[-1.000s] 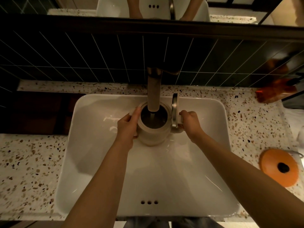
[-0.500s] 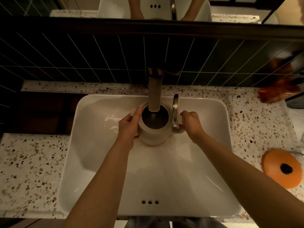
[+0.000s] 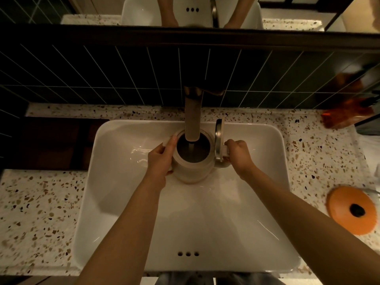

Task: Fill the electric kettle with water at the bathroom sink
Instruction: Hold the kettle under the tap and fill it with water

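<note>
Water runs from the tall brushed-metal faucet (image 3: 192,118) into the cream cylindrical electric kettle (image 3: 193,159) at frame centre, held above the white rectangular ceramic sink (image 3: 127,202). The left hand (image 3: 160,159) wraps its body; the right hand (image 3: 238,155) grips its handle beside the upright hinged lid (image 3: 219,138).
</note>
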Demonstrator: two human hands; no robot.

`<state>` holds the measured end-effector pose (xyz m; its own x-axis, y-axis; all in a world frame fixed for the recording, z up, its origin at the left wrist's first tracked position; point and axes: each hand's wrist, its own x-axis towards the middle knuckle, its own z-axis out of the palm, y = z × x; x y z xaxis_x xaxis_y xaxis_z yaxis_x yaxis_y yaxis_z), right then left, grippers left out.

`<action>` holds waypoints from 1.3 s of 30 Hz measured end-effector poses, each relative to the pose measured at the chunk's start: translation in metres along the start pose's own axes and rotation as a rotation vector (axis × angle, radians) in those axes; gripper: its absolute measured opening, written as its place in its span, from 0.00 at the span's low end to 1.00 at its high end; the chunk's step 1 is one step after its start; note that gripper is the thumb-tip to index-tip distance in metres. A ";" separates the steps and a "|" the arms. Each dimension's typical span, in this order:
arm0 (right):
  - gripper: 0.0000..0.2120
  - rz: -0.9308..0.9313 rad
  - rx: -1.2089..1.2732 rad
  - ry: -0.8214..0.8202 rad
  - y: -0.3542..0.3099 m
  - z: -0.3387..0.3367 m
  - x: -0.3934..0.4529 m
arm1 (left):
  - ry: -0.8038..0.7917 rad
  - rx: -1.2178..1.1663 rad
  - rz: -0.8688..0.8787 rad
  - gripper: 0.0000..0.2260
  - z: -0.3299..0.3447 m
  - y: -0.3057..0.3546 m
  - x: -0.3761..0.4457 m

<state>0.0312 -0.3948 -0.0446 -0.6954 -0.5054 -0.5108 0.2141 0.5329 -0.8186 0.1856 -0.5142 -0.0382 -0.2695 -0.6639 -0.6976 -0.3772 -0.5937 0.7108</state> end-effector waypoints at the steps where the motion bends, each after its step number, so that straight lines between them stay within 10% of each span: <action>1: 0.17 0.005 0.001 -0.003 0.000 0.000 0.000 | 0.001 -0.001 -0.001 0.11 0.000 0.000 0.000; 39: 0.17 -0.002 -0.022 0.009 0.001 0.000 0.000 | -0.007 0.003 0.003 0.11 0.001 0.001 0.002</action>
<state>0.0312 -0.3946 -0.0452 -0.7018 -0.5004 -0.5070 0.1975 0.5472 -0.8134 0.1839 -0.5156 -0.0389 -0.2767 -0.6624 -0.6962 -0.3794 -0.5903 0.7124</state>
